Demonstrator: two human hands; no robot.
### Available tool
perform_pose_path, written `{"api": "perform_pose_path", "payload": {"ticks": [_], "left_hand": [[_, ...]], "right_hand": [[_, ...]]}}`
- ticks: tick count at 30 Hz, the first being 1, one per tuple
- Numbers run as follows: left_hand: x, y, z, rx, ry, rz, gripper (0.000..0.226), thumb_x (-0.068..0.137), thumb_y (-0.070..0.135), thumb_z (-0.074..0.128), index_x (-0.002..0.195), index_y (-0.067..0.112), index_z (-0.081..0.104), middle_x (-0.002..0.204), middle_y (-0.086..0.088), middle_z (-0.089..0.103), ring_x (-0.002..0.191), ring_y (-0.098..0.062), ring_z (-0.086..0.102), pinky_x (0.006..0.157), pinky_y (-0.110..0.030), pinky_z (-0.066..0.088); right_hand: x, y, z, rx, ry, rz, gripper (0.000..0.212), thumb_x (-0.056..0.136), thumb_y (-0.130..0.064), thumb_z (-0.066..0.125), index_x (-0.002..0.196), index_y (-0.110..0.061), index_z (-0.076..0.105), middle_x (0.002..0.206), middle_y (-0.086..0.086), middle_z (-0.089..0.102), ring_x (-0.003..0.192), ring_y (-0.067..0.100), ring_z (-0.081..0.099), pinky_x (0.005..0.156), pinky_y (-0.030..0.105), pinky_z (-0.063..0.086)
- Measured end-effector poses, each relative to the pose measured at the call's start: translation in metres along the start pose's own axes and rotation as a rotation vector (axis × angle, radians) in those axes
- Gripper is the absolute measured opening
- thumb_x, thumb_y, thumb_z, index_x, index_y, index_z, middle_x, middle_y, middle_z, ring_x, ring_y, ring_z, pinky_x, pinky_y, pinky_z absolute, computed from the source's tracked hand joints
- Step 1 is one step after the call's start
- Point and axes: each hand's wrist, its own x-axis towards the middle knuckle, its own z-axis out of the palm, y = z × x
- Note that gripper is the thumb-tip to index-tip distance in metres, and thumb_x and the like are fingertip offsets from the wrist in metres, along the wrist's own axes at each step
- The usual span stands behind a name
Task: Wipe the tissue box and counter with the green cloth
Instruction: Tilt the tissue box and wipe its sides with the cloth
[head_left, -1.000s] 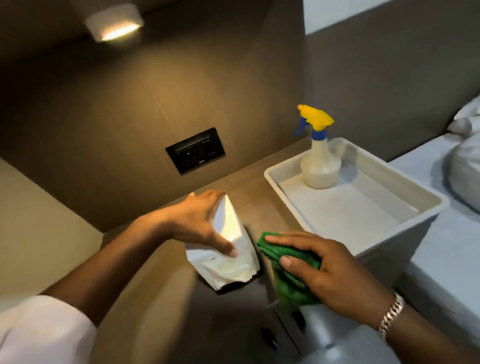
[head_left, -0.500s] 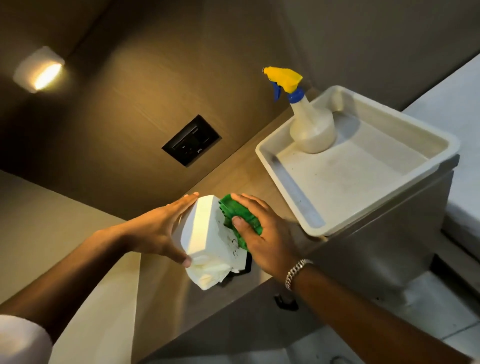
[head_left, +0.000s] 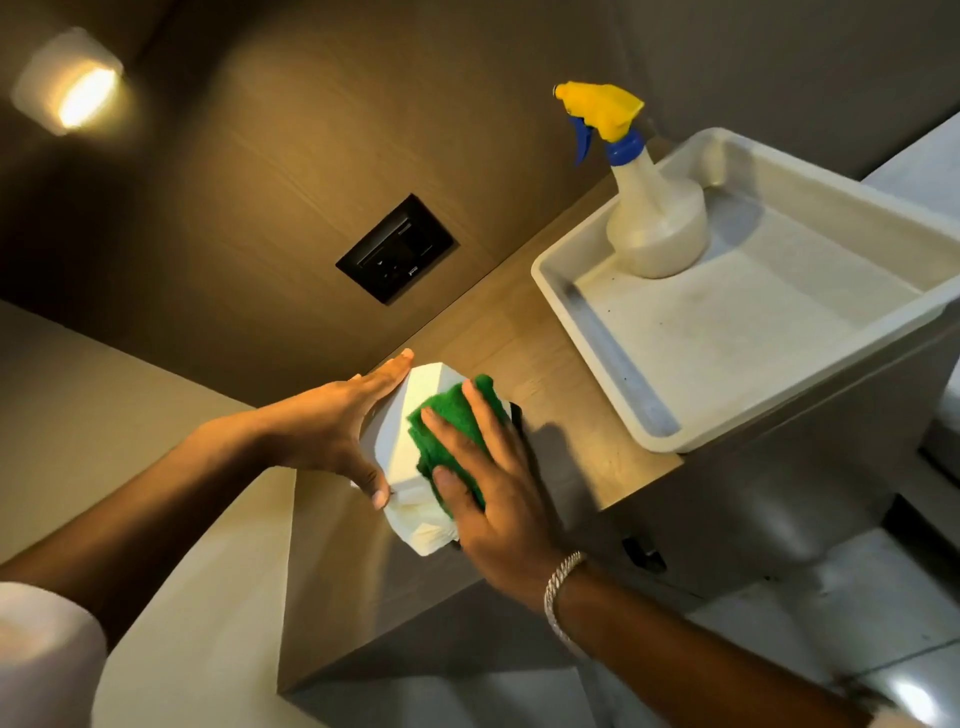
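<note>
A person's left hand (head_left: 332, 426) steadies a white tissue box (head_left: 410, 421) on a wooden counter (head_left: 561, 374), fingers straight along the box's left side and thumb hooked over its near edge, while the right hand (head_left: 493, 483) presses a folded green cloth (head_left: 447, 421) flat against the box's right face with fingers spread wide and only lightly curved. The box sits near the counter's front edge, tilted, with white tissue showing at its near end. A silver chain bracelet (head_left: 561, 592) circles the right wrist, and a white sleeve (head_left: 41, 654) shows at the lower left. To the right, a shallow white tray (head_left: 675, 441) rests on the counter, overhanging its edge, with a translucent spray bottle (head_left: 654, 218) topped by a yellow and blue trigger standing upright in its far corner. On the brown wall behind are a black outlet plate (head_left: 397, 249) and, at far left, a lit wall lamp (head_left: 72, 83).
</note>
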Motion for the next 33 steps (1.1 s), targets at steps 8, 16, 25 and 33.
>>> {"api": "perform_pose_path", "payload": {"ticks": [8, 16, 25, 33], "left_hand": [[0.002, -0.001, 0.002, -0.064, -0.021, 0.039, 0.141, 0.051, 0.055, 0.086, 0.146, 0.038, -0.017, 0.148, 0.002, 0.030, 0.125, -0.017, 0.041, 0.099, -0.024, 0.041], [-0.003, -0.005, 0.003, -0.121, 0.009, 0.103, 0.139, 0.048, 0.059, 0.086, 0.149, 0.038, -0.007, 0.139, 0.010, 0.039, 0.122, -0.015, 0.048, 0.097, -0.024, 0.046], [0.003, -0.017, 0.010, -0.171, 0.054, 0.171, 0.139, 0.047, 0.057, 0.087, 0.150, 0.035, -0.004, 0.132, 0.011, 0.041, 0.120, -0.016, 0.048, 0.100, -0.029, 0.042], [0.002, -0.031, 0.019, -0.200, 0.186, 0.272, 0.135, 0.051, 0.060, 0.084, 0.152, 0.028, 0.001, 0.153, 0.008, 0.025, 0.130, -0.012, 0.033, 0.113, -0.032, 0.028]], "right_hand": [[-0.002, 0.029, -0.001, -0.109, 0.044, 0.084, 0.048, 0.093, -0.054, 0.032, 0.140, -0.052, 0.022, 0.157, -0.010, 0.021, 0.138, 0.021, 0.032, 0.095, 0.053, 0.049], [0.027, 0.004, -0.011, 0.015, 0.023, -0.016, 0.048, 0.091, -0.027, 0.050, 0.136, -0.041, 0.042, 0.153, -0.005, 0.033, 0.133, 0.020, 0.037, 0.104, 0.046, 0.042], [-0.010, 0.010, -0.004, 0.042, 0.110, 0.128, 0.048, 0.086, -0.024, 0.055, 0.130, -0.040, 0.049, 0.147, -0.006, 0.040, 0.132, 0.016, 0.040, 0.103, 0.047, 0.046], [-0.077, -0.027, -0.008, -0.171, -0.011, 0.070, 0.052, 0.082, -0.006, 0.065, 0.120, -0.042, 0.060, 0.142, -0.014, 0.045, 0.130, 0.002, 0.042, 0.111, 0.024, 0.037]]}}
